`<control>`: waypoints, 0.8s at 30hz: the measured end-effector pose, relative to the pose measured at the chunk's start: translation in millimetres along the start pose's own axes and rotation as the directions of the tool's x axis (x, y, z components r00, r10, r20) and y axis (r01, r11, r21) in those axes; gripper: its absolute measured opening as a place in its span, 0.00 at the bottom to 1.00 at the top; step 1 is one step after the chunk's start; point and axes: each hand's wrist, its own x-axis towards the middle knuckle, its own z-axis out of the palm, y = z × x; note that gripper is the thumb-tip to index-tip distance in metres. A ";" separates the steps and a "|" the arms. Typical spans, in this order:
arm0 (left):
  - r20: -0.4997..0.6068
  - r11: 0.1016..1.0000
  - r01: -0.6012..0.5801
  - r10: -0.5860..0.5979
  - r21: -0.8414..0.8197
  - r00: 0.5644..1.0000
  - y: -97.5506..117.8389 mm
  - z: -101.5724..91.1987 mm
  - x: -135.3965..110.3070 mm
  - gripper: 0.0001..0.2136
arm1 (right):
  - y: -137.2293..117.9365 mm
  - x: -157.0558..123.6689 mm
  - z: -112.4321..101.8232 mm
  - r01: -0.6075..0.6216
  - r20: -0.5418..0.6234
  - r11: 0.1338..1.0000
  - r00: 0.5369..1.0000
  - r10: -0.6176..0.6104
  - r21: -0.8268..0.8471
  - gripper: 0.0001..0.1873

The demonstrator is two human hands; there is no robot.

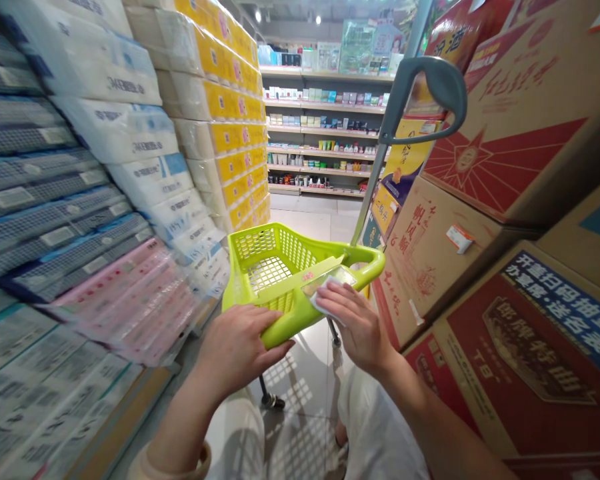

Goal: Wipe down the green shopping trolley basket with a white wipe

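A lime-green shopping basket cart [290, 283] stands tilted in front of me, its slotted basket showing nothing inside. My left hand [243, 343] is wrapped round the near left corner of its rim, thumb underneath. With my right hand [353, 320] I press a white cloth or tissue [330, 290] flat against the label panel on the near rim. Most of that cloth is covered by my fingers. A grey loop handle [425, 100] on a metal pole rises from the right side of the cart. Small caster wheels [273, 401] show below.
Wrapped tissue packs [130, 133] are stacked along the left, with yellow packs [235, 100] behind them. Large cardboard cartons [445, 247] rise close on the right. Shelves of small goods [325, 103] cross the far end of the tiled aisle [305, 223].
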 end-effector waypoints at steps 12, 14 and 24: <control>-0.066 0.996 -0.075 0.072 -0.044 0.995 -25.0 -2.3 -9.1 0.19 | 20.1 -1.3 -7.4 -0.082 -0.056 0.996 0.995 0.081 -0.019 0.19; -0.069 0.994 -0.098 0.094 -0.047 0.993 -32.4 -3.1 -10.7 0.19 | 28.3 -1.4 -10.7 -0.110 -0.100 0.992 0.989 0.104 -0.058 0.18; -0.312 0.995 0.087 -0.066 0.051 0.948 -36.3 -18.7 -11.0 0.26 | 5.9 5.9 -5.8 -0.227 -0.175 0.959 0.965 0.197 -0.171 0.17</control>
